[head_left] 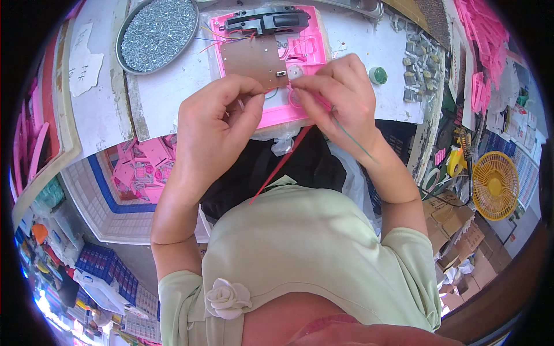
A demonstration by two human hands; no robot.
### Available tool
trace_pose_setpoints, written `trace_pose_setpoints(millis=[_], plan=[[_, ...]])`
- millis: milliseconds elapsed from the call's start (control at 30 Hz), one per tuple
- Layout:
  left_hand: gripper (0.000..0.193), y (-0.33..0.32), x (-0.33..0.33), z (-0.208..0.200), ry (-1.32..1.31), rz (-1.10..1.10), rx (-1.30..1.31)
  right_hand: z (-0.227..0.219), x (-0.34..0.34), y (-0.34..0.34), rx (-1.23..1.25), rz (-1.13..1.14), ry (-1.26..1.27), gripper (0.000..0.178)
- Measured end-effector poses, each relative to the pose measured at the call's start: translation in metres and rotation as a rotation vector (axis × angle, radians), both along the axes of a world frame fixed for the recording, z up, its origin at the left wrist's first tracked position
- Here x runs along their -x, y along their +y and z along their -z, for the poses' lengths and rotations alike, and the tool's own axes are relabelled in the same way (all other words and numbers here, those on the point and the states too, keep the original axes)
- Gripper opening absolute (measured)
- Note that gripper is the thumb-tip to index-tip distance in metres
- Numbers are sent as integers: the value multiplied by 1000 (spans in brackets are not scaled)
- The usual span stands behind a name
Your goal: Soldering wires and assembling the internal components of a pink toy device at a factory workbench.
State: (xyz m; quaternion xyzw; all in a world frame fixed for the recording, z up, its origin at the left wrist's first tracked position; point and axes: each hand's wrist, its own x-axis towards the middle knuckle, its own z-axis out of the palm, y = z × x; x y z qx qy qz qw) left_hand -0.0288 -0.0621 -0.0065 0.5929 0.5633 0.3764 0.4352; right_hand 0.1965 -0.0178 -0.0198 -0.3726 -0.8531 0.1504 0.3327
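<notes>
On the bench in front of me lies a pink plastic housing [280, 117], with a brown circuit board [248, 60] in it. A black plastic part [268, 21] trailing coloured wires [216, 39] rests across its far end. My left hand [219, 118] is closed in a pinch at the board's near left corner. Opposite it, my right hand [340, 98] pinches at the near right corner. A thin red wire [277, 88] stretches between the fingertips of both hands. One green wire [353, 140] trails from my right hand over the wrist.
A round metal tray [124, 61] of small screws stands at the far left. To the right are a small green round piece [378, 75] and several small metal parts [418, 63]. Below the bench's left side sits a white crate [95, 216] with pink parts. A yellow fan [494, 185] is far right.
</notes>
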Motion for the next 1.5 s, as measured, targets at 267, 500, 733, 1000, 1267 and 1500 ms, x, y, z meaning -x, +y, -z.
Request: trace_pose_setpoints(millis=[267,500,733,1000,1267,1500], plan=[[12,4,17,14,-161,-128,92,3,40,33,-157,-69,-104,26],[9,1,18,17,-171,-135,126,-3,18,19,-48,-120,33,26],[5,12,15,5,104,-79,-48,-29,-52,-10,334,-289,159,27],[9,22,9,17,226,-75,-261,-45,-148,-57,565,-124,233,70],[10,20,2,15,327,-29,-294,-52,-287,-136,375,853,791,40],[6,7,12,4,-129,-101,-77,-44,-244,-136,297,866,611,20]])
